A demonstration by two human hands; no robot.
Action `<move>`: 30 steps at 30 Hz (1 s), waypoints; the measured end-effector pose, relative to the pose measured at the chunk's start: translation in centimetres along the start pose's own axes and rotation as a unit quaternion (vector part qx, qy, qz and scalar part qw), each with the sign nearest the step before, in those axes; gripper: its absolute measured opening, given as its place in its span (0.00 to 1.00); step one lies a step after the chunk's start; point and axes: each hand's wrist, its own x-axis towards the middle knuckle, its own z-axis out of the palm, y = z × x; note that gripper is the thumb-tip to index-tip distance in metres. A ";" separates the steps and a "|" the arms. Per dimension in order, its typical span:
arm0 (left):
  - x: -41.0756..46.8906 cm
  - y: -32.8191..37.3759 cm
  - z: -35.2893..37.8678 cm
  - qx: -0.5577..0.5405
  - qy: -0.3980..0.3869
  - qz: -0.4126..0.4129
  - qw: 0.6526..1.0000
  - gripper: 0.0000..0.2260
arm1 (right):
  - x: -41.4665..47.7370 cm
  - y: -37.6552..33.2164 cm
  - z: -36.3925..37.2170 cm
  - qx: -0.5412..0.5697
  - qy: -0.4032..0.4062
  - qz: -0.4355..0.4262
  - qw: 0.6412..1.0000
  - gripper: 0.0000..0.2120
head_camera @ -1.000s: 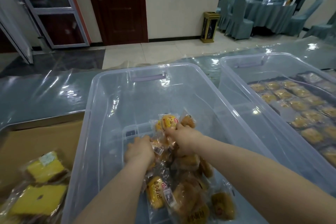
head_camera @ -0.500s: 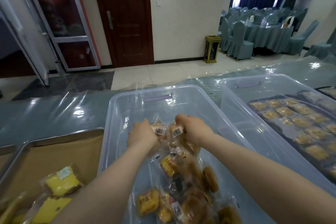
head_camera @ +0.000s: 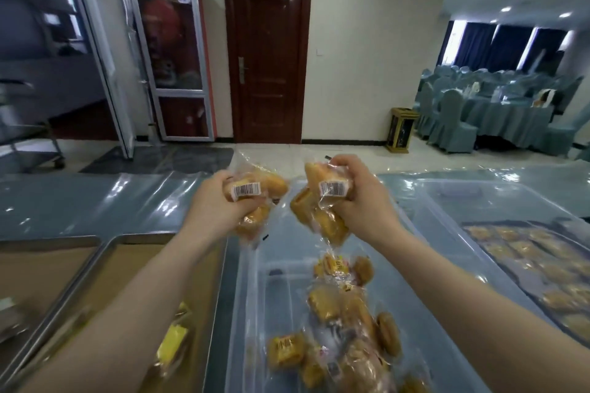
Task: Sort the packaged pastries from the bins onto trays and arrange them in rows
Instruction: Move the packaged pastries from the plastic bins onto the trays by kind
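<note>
Now my left hand (head_camera: 217, 207) and right hand (head_camera: 360, 201) each clutch several wrapped pastries (head_camera: 255, 191); slick wrappers could slip back into the bin (head_camera: 412, 226).

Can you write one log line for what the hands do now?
left hand: holds pastry bundle | right hand: holds second bundle | place: above clear bin | tray: not yet reached

both hands are up over the clear bin (head_camera: 252, 313), each grabbing a bunch of wrapped pastries. left hand (head_camera: 217, 210) has a few packs (head_camera: 255, 198) with a barcode showing, right hand (head_camera: 360, 201) squeezes another bunch (head_camera: 322, 210). more pastries (head_camera: 344, 329) sit loose in the bin, metal tray (head_camera: 105, 249) on the left with a yellow cake (head_camera: 172, 341), second bin (head_camera: 479, 201) on the right
</note>
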 end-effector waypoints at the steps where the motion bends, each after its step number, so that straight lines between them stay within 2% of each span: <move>1: -0.7 -0.3 -1.5 -0.011 0.011 -0.006 1.000 0.14 | -0.1 -1.1 0.9 0.007 0.000 -0.007 1.000 0.27; 5: -3.7 -2.1 -7.9 -0.034 0.069 -0.004 0.997 0.15 | -0.3 -5.7 5.7 0.044 -0.029 -0.039 0.998 0.28; 9: -6.9 -5.0 -15.2 0.012 0.160 0.023 0.987 0.17 | -1.4 -11.2 11.8 0.063 -0.071 -0.072 0.993 0.30; 13: -10.7 -9.6 -23.3 0.038 0.207 0.018 0.977 0.19 | -3.5 -17.1 19.9 0.090 -0.095 -0.080 0.988 0.30; 22: -20.0 -22.6 -42.0 0.089 0.227 -0.065 0.968 0.19 | -11.1 -27.9 39.6 0.126 -0.191 -0.025 0.973 0.32; 25: -22.3 -25.9 -46.2 0.079 0.229 -0.107 0.964 0.20 | -12.9 -30.5 43.9 0.137 -0.213 0.005 0.967 0.30; 30: -23.9 -30.6 -50.6 0.098 0.242 -0.122 0.958 0.20 | -14.2 -32.9 50.0 0.132 -0.242 0.030 0.961 0.31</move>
